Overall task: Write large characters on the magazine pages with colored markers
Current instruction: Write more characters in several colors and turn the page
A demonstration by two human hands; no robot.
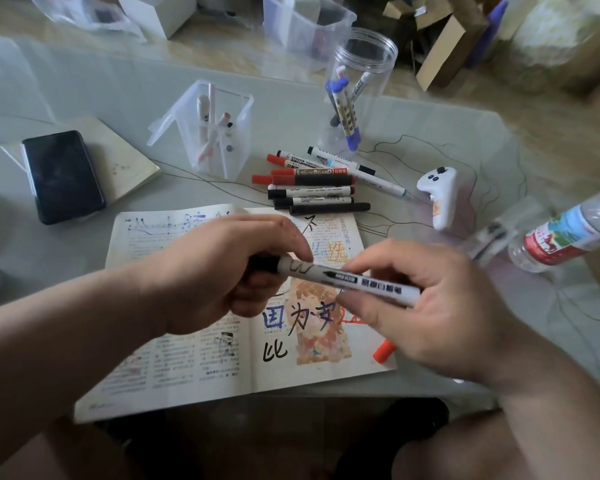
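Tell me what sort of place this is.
Probably a home living room: a low glass-topped table at the seated person's knees, cardboard boxes on the floor behind it, and a phone and white controller lying on it.

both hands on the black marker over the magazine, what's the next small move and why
Probably pull the black cap off. The left hand grips the cap end, the right hand pinches the barrel of the whiteboard marker, and the cap looks seated, so no tip is free to write on the open magazine below.
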